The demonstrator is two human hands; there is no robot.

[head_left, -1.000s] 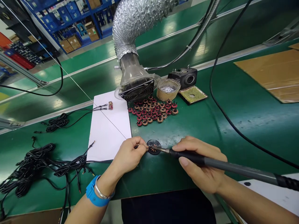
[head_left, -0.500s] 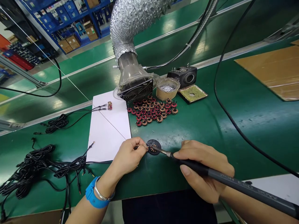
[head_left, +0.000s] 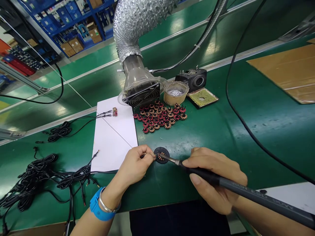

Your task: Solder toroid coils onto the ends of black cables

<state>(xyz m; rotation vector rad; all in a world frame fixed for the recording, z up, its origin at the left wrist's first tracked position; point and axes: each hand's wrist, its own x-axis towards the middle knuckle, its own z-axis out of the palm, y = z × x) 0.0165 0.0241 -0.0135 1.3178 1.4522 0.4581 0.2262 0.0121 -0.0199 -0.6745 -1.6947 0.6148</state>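
Observation:
My left hand is closed in a pinch on the end of a black cable, just left of a round black pad. A thin wire slants down from the upper left to this hand; whether the fingers grip it too is hidden. On the pad lies a small wound ring coil. My right hand is closed around a soldering iron. The iron's tip touches or nearly touches the coil from the right; exact contact is too small to tell.
Behind the pad lies a heap of red and copper ring coils, under a fume extractor hood. Beside it stand a tub, an iron holder and a sponge tray. White paper and black cable bundles lie left.
The view has shifted very slightly. Both hands, the iron and the coil on the pad stay in nearly the same places.

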